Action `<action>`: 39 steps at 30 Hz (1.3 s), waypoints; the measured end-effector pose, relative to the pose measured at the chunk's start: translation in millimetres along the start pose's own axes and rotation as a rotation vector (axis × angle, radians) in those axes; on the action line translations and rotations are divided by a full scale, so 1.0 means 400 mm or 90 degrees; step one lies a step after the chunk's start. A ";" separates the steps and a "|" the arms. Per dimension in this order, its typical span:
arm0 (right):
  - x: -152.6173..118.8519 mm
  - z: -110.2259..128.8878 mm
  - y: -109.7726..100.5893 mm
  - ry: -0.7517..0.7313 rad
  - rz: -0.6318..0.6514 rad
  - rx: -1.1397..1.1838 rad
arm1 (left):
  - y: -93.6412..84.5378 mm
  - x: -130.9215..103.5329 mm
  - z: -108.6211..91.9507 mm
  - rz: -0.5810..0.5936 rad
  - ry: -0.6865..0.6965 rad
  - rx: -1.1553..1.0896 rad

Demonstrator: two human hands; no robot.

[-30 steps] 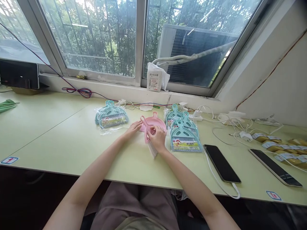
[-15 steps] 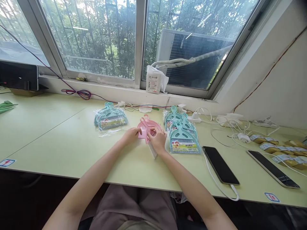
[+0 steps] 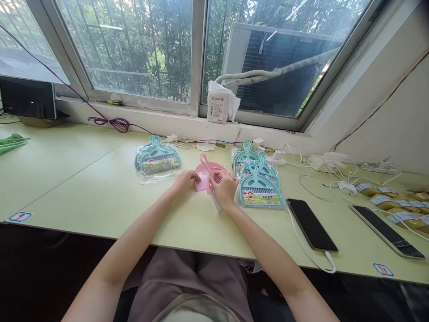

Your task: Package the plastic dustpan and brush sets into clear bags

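At the middle of the table lies a pink dustpan (image 3: 202, 175), its handle pointing to the window. Over it is a small pink hand brush (image 3: 216, 202), slanted, with pale bristles toward me. My left hand (image 3: 187, 180) pinches the dustpan's left edge between thumb and fingers. My right hand (image 3: 225, 188) is closed on the brush around its head and covers part of both pieces. Just right of that hand are several teal dustpan-and-brush sets (image 3: 261, 185) in clear wrappers. Further left is a small stack of similar teal wrapped sets (image 3: 157, 156).
A phone (image 3: 312, 225) with a white charging cable lies at right, another phone (image 3: 387, 231) beyond it. White cables and plugs (image 3: 346, 188) tangle along the back right, near gold packets (image 3: 402, 208). A tissue pack (image 3: 218, 107) stands on the sill; a tablet (image 3: 28, 98) is far left.
The brush's handle has swung to overlap the dustpan's handle, where two loops showed apart before. My right fingers have closed further over the brush. The view has shifted slightly.
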State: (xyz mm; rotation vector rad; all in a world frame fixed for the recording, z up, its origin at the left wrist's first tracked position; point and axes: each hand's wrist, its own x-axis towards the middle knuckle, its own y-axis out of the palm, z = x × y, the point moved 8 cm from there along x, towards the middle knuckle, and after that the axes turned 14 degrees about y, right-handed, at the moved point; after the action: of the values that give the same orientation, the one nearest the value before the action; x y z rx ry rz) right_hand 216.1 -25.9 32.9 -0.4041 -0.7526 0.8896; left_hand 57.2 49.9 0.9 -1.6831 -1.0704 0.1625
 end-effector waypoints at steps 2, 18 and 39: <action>0.006 -0.004 -0.009 0.012 -0.009 -0.003 | -0.011 -0.005 -0.010 0.007 -0.025 0.021; 0.017 -0.017 -0.005 0.015 0.015 -0.008 | 0.010 -0.029 0.022 0.027 -0.186 0.078; 0.019 -0.002 -0.025 0.010 0.004 -0.009 | 0.052 -0.003 -0.107 -0.018 -0.071 -0.639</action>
State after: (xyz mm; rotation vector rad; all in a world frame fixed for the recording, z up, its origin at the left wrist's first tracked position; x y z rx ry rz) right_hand 225.1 -25.6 41.5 -0.4262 -0.7436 0.8868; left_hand 92.9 18.6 0.7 -2.5560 -1.3682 -0.3707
